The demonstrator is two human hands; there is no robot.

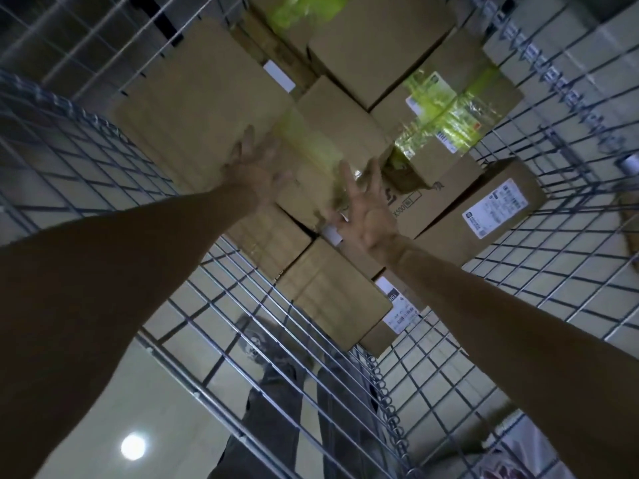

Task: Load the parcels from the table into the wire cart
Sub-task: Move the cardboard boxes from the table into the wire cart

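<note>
Wire cart (pixel 69 140): one, seen from above, with grid walls on every side. It stands on a pale floor (pixel 166 409).
Boxes (pixel 377 46): at least nine brown cardboard ones lie packed inside the cart. Some are partly hidden, so the full count cannot be told.
Big box (pixel 193 105): one, the largest, on the far left of the pile next to the left wall.
Taped box (pixel 311 167): one, in the middle between the two hands, with a yellow-green strip across it. It looks blurred.
Green-wrapped box (pixel 446 115): one, far right, shiny, with white labels on it.
Labelled box (pixel 484 216): one, on the right by the right wall, with one printed white label on top.
Near box (pixel 332 295): one, at the near end of the pile, just beside the near wall.
Left hand (pixel 256 167): fingers straight and spread, at the left edge of the taped box and over the big box. It grips nothing.
Right hand (pixel 366 216): fingers spread wide apart, palm turned to the taped box, just beside its right side. Whether it touches cannot be told.
Arms: two, bare, both reaching down into the cart.
Legs (pixel 273 392): two, in dark trousers, seen through the near wall.
Light spot (pixel 133 445): one round bright patch on the floor, near left.
</note>
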